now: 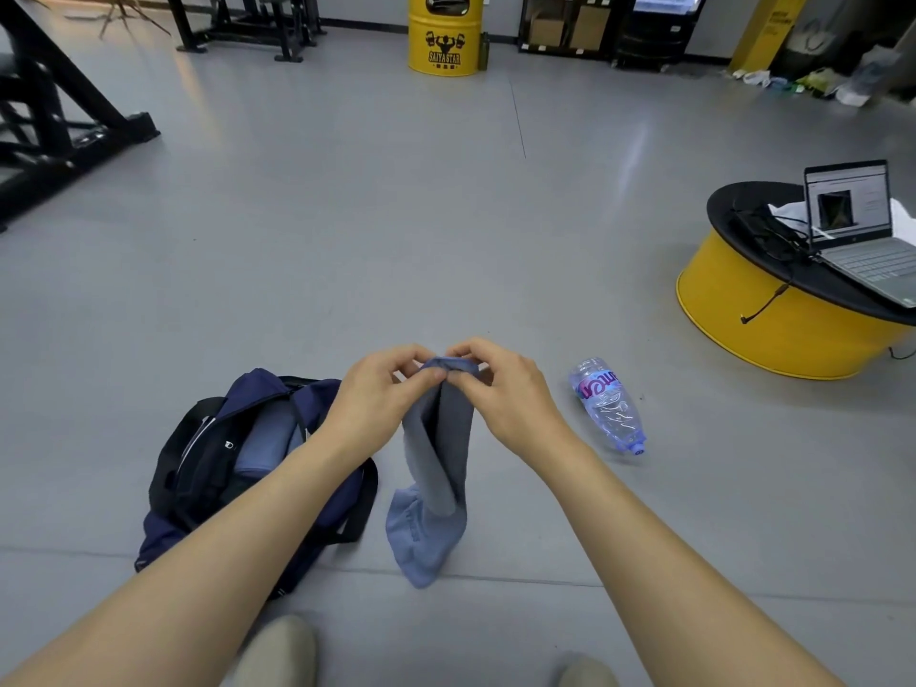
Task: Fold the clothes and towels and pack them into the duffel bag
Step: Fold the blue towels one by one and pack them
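A blue-grey towel (436,468) hangs in front of me, its lower end bunched on the grey floor. My left hand (376,394) and my right hand (505,389) pinch its top edge side by side, fingers curled over the cloth. To the left lies the navy duffel bag (208,463), unzipped, with a folded blue-grey cloth (270,443) showing inside. My left forearm crosses over the bag's right side.
A plastic water bottle (607,401) lies on the floor to the right. Farther right stands a low yellow round table (773,319) with a laptop (862,230) and cables. A yellow barrel (444,34) and black gym frames stand at the back.
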